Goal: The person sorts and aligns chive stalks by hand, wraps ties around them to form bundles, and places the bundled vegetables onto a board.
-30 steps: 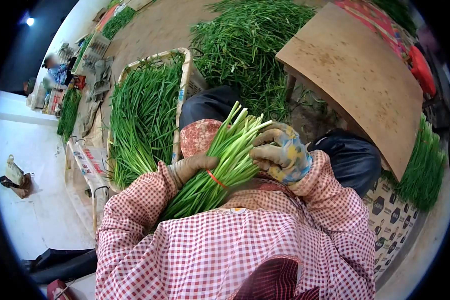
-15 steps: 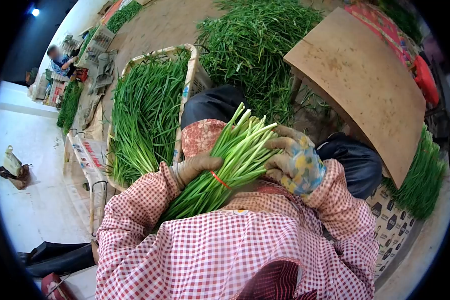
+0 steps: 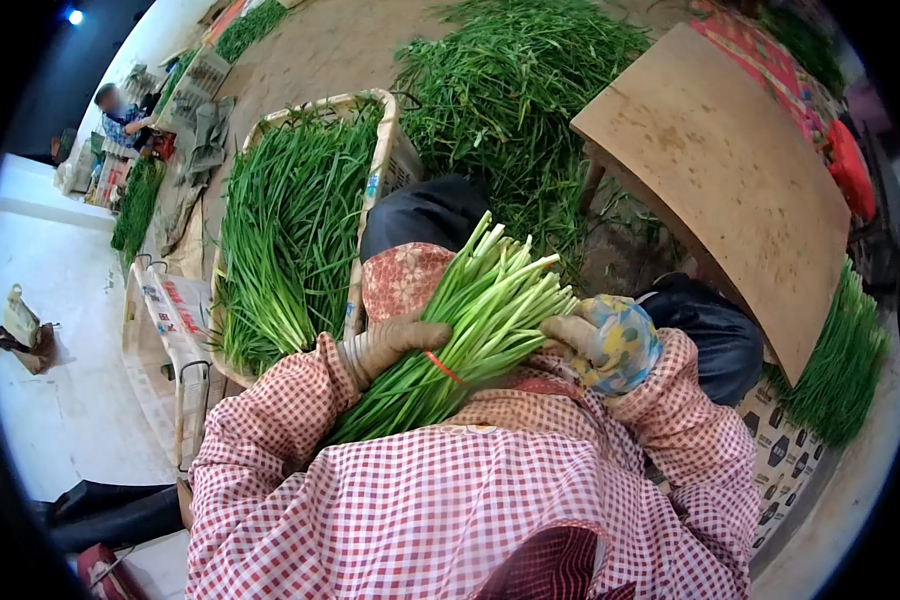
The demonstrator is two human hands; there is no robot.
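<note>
A bunch of green chives (image 3: 470,310) with pale stem ends lies slanted across my lap, stem ends toward the upper right. A red band (image 3: 443,366) runs around its middle. My left hand (image 3: 395,345), in a brownish glove, is wrapped over the bunch's left side just above the band. On the right, my right hand (image 3: 607,342), in a glove with a blue and yellow patterned back, is closed beside the stem ends. Its fingertips are at the bunch's right edge, and whatever they may pinch is hidden.
A pale crate (image 3: 378,150) full of chives stands to the left. A large heap of loose greens (image 3: 515,90) lies ahead. A brown board (image 3: 720,170) is at the right, with more chives (image 3: 838,365) beside it. Another person (image 3: 120,118) sits far off at upper left.
My right hand has moved right and slightly down from the stem ends, its spread fingers now curled together. The stem ends are more exposed. My left hand keeps its hold.
</note>
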